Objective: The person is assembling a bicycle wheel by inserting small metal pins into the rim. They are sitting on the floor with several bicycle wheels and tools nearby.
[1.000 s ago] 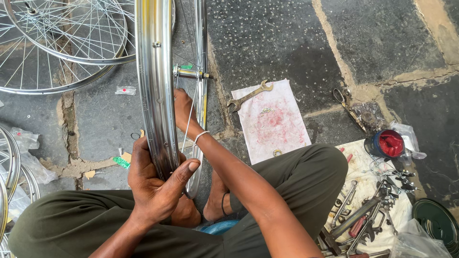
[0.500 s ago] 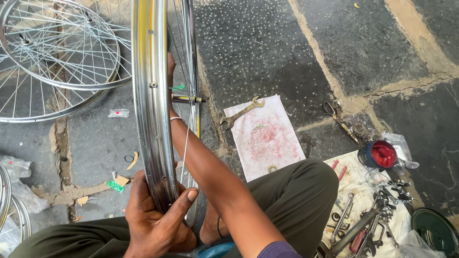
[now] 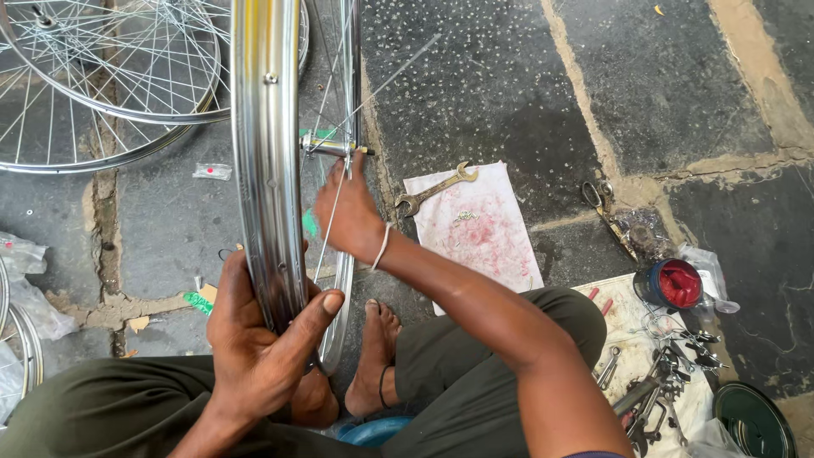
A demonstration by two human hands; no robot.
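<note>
Left hand [image 3: 259, 343] clamps the upright rim [image 3: 267, 170] at its bottom, thumb across; right hand [image 3: 348, 212] pinches a spoke [image 3: 326, 225] below the hub [image 3: 326, 146]. Rim looks light, stiff, slick; grip its edges. Spanner [image 3: 437, 188] lies on paper to your right.

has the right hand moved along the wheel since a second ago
Yes. The right hand now touches the hub axle; a second ago it sat lower on the spokes, below that axle.

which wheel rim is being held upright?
The shiny rim gripped by the left hand; the spoked wheels top left lie flat on the pavement.
</note>
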